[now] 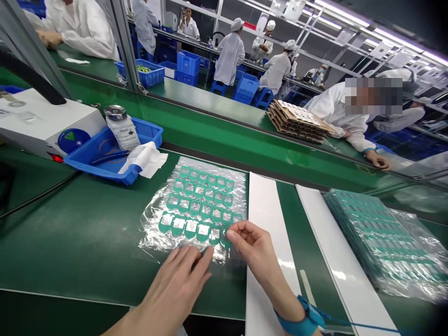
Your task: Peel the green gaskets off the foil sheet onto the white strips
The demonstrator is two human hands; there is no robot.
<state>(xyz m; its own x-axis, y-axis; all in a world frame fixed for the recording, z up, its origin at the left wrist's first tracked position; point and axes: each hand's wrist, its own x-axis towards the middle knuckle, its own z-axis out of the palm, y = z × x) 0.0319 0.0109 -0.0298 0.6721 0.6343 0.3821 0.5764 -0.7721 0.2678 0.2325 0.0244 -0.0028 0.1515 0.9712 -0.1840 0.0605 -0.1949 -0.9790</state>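
A clear plastic sheet (157,235) lies on the green table, with rows of green rounded pieces (195,206) on it. My left hand (180,275) rests at the sheet's front edge, fingers spread and holding nothing. At the right end of the front row, my right hand (254,245) has thumb and index finger pinched over the last green piece; what sits between the fingertips is too small to make out. A blue strap (303,317) is around my right wrist.
Two white strips (266,205) (325,233) lie right of the sheet, then a stack of bagged green sheets (385,238). A blue tray (94,161) holds a bottle (122,130) and white cloth (145,158). A white machine (42,121) stands left. Across the barrier, a person's hand (378,159) rests.
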